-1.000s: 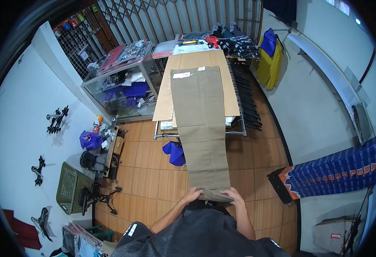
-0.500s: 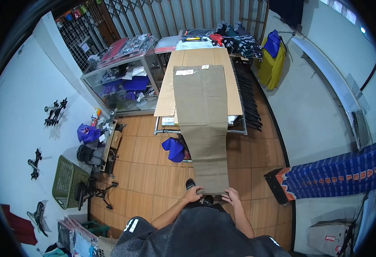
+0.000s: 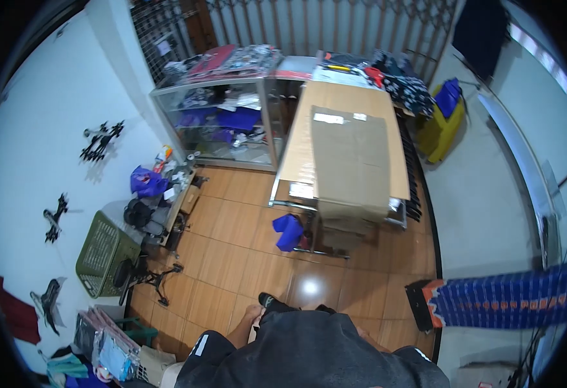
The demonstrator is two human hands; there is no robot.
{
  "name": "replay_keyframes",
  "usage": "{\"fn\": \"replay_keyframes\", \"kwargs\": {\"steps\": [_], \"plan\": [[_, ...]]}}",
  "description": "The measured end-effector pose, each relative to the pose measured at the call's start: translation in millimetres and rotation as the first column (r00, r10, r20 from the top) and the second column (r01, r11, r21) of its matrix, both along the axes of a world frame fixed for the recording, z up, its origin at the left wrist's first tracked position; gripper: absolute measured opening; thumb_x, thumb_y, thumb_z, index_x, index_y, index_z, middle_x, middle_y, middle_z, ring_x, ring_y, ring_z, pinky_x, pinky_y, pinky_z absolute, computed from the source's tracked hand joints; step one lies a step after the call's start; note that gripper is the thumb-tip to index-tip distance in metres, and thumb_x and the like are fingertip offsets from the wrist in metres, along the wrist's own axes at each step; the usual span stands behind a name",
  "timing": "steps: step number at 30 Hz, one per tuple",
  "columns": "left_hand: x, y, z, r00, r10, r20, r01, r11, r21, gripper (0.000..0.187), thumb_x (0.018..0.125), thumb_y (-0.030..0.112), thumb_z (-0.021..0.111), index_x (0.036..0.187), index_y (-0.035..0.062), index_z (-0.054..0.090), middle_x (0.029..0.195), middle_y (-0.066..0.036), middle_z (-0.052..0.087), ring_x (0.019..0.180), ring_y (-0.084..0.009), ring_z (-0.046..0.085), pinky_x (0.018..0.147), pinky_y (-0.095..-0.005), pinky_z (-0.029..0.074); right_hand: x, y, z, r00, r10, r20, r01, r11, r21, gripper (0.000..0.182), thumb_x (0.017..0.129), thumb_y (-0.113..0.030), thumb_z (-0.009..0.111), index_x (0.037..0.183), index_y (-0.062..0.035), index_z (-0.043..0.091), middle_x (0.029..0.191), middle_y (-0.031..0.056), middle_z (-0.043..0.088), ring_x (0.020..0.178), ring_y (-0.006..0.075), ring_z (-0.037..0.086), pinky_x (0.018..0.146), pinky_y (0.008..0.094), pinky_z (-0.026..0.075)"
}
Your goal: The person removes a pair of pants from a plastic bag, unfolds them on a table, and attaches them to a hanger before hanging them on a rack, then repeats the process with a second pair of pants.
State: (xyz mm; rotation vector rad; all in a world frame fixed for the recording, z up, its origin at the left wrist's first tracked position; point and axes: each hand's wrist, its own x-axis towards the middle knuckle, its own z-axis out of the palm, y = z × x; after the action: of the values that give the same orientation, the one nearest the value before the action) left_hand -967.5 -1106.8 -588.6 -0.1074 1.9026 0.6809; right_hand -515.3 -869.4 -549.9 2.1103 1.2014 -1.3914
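A pair of folded khaki trousers (image 3: 351, 158) lies along the wooden tabletop (image 3: 296, 152), with white labels at the far end. Its near end hangs over the front edge of the table, blurred. Close to my left thigh and shoe, my left hand (image 3: 254, 312) is apart from the trousers. Its fingers are too small and smeared to read, and a pale strip shows just beneath it. Of my right arm only a bit of forearm shows beside my body; the hand itself is hidden.
A glass cabinet (image 3: 222, 123) with packed goods stands left of the table. Dark hangers (image 3: 414, 187) line its right side. A blue cloth (image 3: 288, 233) hangs under the front edge. At left are a green basket (image 3: 99, 258) and a black metal stand (image 3: 151, 275).
Both hands have let go of the trousers' near end and drawn back to my body. That end has dropped over the table edge. My view has turned left.
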Motion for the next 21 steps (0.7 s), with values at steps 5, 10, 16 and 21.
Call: {"fn": "replay_keyframes", "kwargs": {"steps": [5,10,16,21], "plan": [[-27,-80,34,0.976,0.21,0.058,-0.203,0.973,-0.106,0.024,0.096,0.025,0.061,0.1,0.0048,0.074,0.079,-0.008,0.069,0.066,-0.0186,0.063,0.059,-0.0362,0.05,-93,20,-22,0.937,0.347,0.027,-0.348,0.936,0.058,0.016,0.09,-0.01,0.055,0.085,0.0002,0.065,0.081,0.0123,0.069,0.058,0.0214,0.064,0.047,0.0362,0.049],[-62,-151,16,0.973,0.222,0.058,-0.222,0.975,-0.021,0.023,0.096,0.025,0.06,0.102,0.0073,0.073,0.085,-0.008,0.07,0.072,-0.0186,0.065,0.061,-0.0363,0.052,-241,39,-47,0.966,0.161,-0.201,-0.145,0.985,0.093,0.016,0.091,-0.01,0.054,0.09,-0.0002,0.067,0.085,0.0125,0.071,0.06,0.0204,0.065,0.05,0.0361,0.051],[-100,-178,37,0.754,0.656,-0.01,-0.656,0.754,0.02,0.023,0.097,0.024,0.058,0.111,0.0114,0.072,0.1,-0.006,0.072,0.086,-0.0191,0.068,0.069,-0.0385,0.056,-414,29,-13,0.91,0.178,-0.374,-0.163,0.984,0.07,0.015,0.092,-0.009,0.054,0.099,-0.0016,0.065,0.08,0.0093,0.069,0.061,0.0177,0.067,0.05,0.0331,0.049],[-137,-178,52,0.66,0.751,0.0,-0.736,0.647,0.198,0.031,0.099,0.023,0.054,0.126,0.0132,0.065,0.115,-0.005,0.07,0.102,-0.0201,0.069,0.083,-0.04,0.055,-505,16,-10,0.851,0.403,-0.337,-0.406,0.912,0.064,0.021,0.095,-0.01,0.053,0.11,-0.0004,0.065,0.093,0.0118,0.073,0.075,0.0257,0.073,0.063,0.0424,0.058]]}}
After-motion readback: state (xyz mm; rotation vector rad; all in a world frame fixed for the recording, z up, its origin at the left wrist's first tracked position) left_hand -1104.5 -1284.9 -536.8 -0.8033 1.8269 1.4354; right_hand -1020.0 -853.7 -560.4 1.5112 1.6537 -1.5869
